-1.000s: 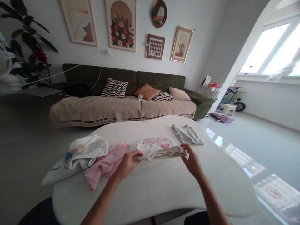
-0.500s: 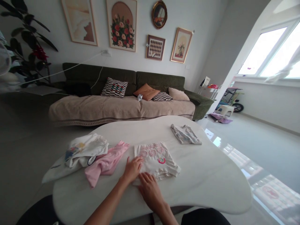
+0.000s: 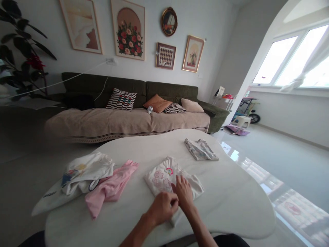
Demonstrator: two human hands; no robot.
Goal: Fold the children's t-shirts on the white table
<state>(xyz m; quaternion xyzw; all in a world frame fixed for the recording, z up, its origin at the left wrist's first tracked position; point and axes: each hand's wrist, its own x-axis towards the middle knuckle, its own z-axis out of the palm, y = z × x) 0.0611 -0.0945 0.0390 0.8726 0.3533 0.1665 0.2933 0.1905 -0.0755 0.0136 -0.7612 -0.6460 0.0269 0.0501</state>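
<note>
Left hand (image 3: 163,207) curled, grip contents unclear; right hand (image 3: 184,192) spread on white garment (image 3: 164,175). Uneven tug could wrinkle it.

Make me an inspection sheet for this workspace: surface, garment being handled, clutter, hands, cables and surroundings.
Surface: pale table with a curved edge.
Garment: white garment with pink decoration and a rainbow motif, lying on the table, partly hidden by the hands.
Clutter: pink garment and printed white garment together on the left; folded grey-and-white garment farther back on the right.
Hands: left hand curled at the garment's near side, grip unclear; right hand laid over the garment, fingers extended.
Cables: white cable running from the wall socket toward the left.
Surroundings: dark green sofa with cushions behind the table; framed pictures above; window on the right.
</note>
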